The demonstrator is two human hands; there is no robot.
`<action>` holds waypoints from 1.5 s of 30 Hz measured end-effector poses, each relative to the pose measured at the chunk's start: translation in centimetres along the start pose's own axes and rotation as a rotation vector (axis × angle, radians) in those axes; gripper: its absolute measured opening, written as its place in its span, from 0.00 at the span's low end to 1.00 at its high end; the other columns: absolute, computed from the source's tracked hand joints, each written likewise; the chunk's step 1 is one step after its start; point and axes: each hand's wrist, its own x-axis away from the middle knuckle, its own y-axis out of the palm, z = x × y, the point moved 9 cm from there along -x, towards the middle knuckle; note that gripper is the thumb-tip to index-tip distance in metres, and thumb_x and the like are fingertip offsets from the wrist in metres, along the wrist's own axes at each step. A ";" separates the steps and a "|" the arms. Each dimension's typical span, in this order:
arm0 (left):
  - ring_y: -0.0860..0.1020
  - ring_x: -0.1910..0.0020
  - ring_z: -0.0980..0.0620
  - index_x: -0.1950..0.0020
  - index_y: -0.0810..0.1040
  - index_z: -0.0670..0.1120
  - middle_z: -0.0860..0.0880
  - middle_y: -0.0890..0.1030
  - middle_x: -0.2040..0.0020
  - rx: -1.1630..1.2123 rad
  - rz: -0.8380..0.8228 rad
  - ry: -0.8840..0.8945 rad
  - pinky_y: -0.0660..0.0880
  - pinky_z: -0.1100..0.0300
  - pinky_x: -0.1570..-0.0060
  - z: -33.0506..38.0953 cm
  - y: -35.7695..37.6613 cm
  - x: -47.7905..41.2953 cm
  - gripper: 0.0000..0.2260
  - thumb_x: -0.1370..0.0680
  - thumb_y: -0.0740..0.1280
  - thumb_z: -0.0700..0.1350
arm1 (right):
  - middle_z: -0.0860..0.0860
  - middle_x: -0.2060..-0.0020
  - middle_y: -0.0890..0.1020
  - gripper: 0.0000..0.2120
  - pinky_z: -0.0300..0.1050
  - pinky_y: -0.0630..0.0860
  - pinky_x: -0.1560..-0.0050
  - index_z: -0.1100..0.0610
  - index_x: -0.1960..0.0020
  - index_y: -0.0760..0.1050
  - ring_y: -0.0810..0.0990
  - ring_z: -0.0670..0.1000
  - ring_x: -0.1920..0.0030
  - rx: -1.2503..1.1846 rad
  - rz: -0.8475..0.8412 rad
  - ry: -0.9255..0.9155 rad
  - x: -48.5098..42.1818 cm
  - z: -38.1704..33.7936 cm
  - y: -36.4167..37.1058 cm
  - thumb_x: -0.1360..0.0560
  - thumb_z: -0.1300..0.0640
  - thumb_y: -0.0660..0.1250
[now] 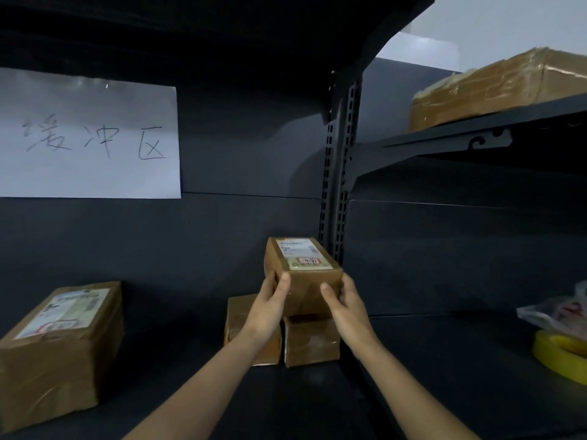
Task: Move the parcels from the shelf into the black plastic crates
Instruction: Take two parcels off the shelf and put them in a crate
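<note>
Parcel [305, 277]: small brown taped carton, white label on top, sitting above two cartons [286, 338] mid-shelf [444, 360] near the upright. Left hand [266, 309] and right hand [347, 308] are gripping its sides, fingers wrapping it.

Dark metal shelf [178, 385] holding three brown parcels: big one [60, 347] left, two small [236, 325] [313, 341] mid; yellow tape roll [562, 354] right.
</note>
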 end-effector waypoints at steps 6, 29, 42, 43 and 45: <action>0.74 0.42 0.55 0.28 0.62 0.54 0.52 0.75 0.37 -0.001 0.244 0.066 0.72 0.60 0.46 0.4 -9.0 3.4 0.32 0.29 0.59 0.65 | 0.40 0.41 0.73 0.25 0.30 0.68 0.47 0.48 0.28 0.60 0.71 0.36 0.43 -0.008 -0.122 -0.080 1.7 -2.7 8.5 0.23 0.48 0.62; 0.50 0.24 0.53 0.23 0.50 0.45 0.49 0.54 0.23 -0.626 0.506 0.139 0.51 0.58 0.27 -0.7 -18.1 9.2 0.29 0.20 0.61 0.47 | 0.50 0.27 0.65 0.28 0.45 0.62 0.28 0.52 0.25 0.56 0.63 0.47 0.28 0.148 -0.284 0.029 7.7 0.4 18.8 0.22 0.53 0.62; 0.56 0.25 0.49 0.24 0.50 0.44 0.45 0.57 0.24 -0.250 0.219 -0.098 0.54 0.54 0.26 -5.4 -6.5 4.5 0.28 0.20 0.59 0.47 | 0.53 0.27 0.64 0.28 0.45 0.60 0.29 0.56 0.25 0.56 0.61 0.50 0.27 0.298 -0.052 0.095 5.1 3.8 9.7 0.21 0.53 0.61; 0.56 0.25 0.47 0.23 0.48 0.44 0.45 0.56 0.23 -0.230 0.222 -0.149 0.55 0.52 0.26 -6.2 -6.6 4.1 0.29 0.20 0.59 0.48 | 0.53 0.27 0.63 0.28 0.45 0.59 0.29 0.56 0.24 0.55 0.60 0.50 0.26 0.291 -0.068 0.108 4.8 4.1 10.0 0.21 0.52 0.60; 0.58 0.26 0.45 0.23 0.46 0.46 0.44 0.57 0.24 -0.183 0.228 -0.245 0.56 0.50 0.28 -7.6 -7.0 3.5 0.30 0.20 0.57 0.52 | 0.54 0.26 0.61 0.30 0.43 0.57 0.29 0.57 0.24 0.52 0.59 0.51 0.26 0.262 -0.104 0.161 4.1 4.9 10.6 0.21 0.50 0.59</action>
